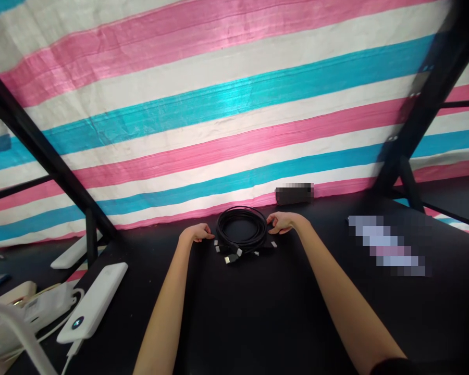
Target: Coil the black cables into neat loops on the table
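A coil of black cables (pixel 262 229) lies on the dark table between my two hands. Several plugs stick out along its near side, among them a USB plug (pixel 231 259) with a bare metal end. Just left of the coil is my left hand (pixel 197 233), its fingers bent and pressed together. Whether anything thin is between those fingertips is too small to tell. At the coil's right edge, my right hand (pixel 283 223) has its fingers bent, with a gap between thumb and forefinger. Those fingertips are very close to the cables; contact is unclear.
A white power bank (pixel 96 302) with a cable plugged in lies at left, near a white power strip (pixel 42 312). Behind the coil stands a dark, blurred box (pixel 294 194). A pixelated strip (pixel 386 245) lies at right. Black frame bars flank a striped sheet (pixel 226 130).
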`<state>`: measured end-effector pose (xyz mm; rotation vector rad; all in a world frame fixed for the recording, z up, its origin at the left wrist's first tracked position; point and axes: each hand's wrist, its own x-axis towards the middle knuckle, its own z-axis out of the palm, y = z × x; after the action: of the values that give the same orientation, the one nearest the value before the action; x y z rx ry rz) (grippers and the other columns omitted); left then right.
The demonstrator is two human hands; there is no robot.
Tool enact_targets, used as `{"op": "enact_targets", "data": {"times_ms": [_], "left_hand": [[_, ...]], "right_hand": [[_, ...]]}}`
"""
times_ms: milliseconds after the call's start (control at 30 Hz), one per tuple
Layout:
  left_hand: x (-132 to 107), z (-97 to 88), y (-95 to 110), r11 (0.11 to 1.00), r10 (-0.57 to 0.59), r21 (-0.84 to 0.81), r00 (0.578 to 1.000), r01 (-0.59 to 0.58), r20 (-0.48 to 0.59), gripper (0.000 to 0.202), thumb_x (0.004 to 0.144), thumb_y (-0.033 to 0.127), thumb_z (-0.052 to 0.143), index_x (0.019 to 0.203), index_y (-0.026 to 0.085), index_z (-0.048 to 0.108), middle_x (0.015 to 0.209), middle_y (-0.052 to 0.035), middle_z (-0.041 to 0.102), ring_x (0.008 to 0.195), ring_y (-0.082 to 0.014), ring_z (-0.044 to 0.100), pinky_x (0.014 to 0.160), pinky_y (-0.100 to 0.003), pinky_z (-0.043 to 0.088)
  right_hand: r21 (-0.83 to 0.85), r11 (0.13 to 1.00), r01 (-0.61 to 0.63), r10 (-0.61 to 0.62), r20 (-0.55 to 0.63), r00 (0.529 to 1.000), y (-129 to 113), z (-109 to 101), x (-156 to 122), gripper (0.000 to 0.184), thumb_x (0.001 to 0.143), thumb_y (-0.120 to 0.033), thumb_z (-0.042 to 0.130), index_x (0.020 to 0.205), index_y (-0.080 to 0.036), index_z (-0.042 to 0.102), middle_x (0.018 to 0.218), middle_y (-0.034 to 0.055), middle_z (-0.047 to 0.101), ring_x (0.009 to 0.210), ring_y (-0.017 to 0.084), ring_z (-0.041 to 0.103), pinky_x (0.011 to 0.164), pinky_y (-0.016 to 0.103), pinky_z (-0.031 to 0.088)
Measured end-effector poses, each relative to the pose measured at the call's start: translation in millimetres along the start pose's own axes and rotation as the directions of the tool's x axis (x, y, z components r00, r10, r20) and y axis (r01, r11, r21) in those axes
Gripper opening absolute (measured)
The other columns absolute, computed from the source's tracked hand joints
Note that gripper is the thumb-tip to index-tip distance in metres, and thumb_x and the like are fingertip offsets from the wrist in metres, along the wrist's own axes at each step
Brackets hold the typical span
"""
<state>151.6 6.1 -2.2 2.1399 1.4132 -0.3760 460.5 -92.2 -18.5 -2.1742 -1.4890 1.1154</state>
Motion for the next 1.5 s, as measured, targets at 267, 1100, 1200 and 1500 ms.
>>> {"op": "enact_targets", "data": {"times_ms": [267,1100,1200,1500], "left_hand": [[0.2,0.2,1.0,1.000,-0.003,0.001,1.000,0.003,-0.002,0.031,0.079,0.043,0.053,0.098,0.018,0.050,0.080,-0.0011,0.055,0.050,-0.0053,0.043,0.044,-0.015,0.035],[-0.5,0.2,4.0,0.999,0.000,0.041,1.000,0.000,-0.002,0.029,0.081,0.043,0.051,0.094,0.018,0.052,0.077,-0.0011,0.055,0.049,-0.0052,0.043,0.042,-0.014,0.035],[-2.3,0.1,5.4,0.999,0.000,0.047,1.000,0.001,-0.002,0.028,0.081,0.042,0.050,0.094,0.018,0.052,0.078,-0.0010,0.055,0.049,-0.0049,0.042,0.043,-0.014,0.036],[-2.6,2.2,5.2,1.000,-0.002,-0.009,1.000,0.002,-0.029,0.028,0.075,0.043,0.057,0.088,0.018,0.057,0.073,-0.0013,0.056,0.050,-0.0074,0.046,0.046,-0.018,0.037]], "right_hand": [[-0.007,1.000,0.002,-0.002,0.006,1.000,0.5,0.0,3.0,0.053,0.055,-0.023,0.082,0.103,-0.017,0.060,0.080,-0.0012,0.057,0.059,0.006,0.055,0.052,0.015,0.051],[0.001,1.000,0.010,-0.010,0.010,1.000,-1.4,-0.9,0.0,0.048,0.056,-0.021,0.081,0.098,-0.017,0.059,0.080,-0.0024,0.053,0.059,0.005,0.053,0.051,0.014,0.050],[0.008,1.000,0.007,-0.007,0.005,1.000,-0.3,-0.8,1.7,0.048,0.054,-0.021,0.082,0.097,-0.017,0.060,0.077,-0.0031,0.053,0.060,0.006,0.054,0.054,0.016,0.051],[-0.020,1.000,-0.004,0.005,0.020,1.000,-3.3,0.1,-2.2,0.041,0.061,-0.019,0.077,0.097,-0.017,0.057,0.077,-0.0036,0.054,0.061,0.005,0.054,0.059,0.017,0.053]]}}
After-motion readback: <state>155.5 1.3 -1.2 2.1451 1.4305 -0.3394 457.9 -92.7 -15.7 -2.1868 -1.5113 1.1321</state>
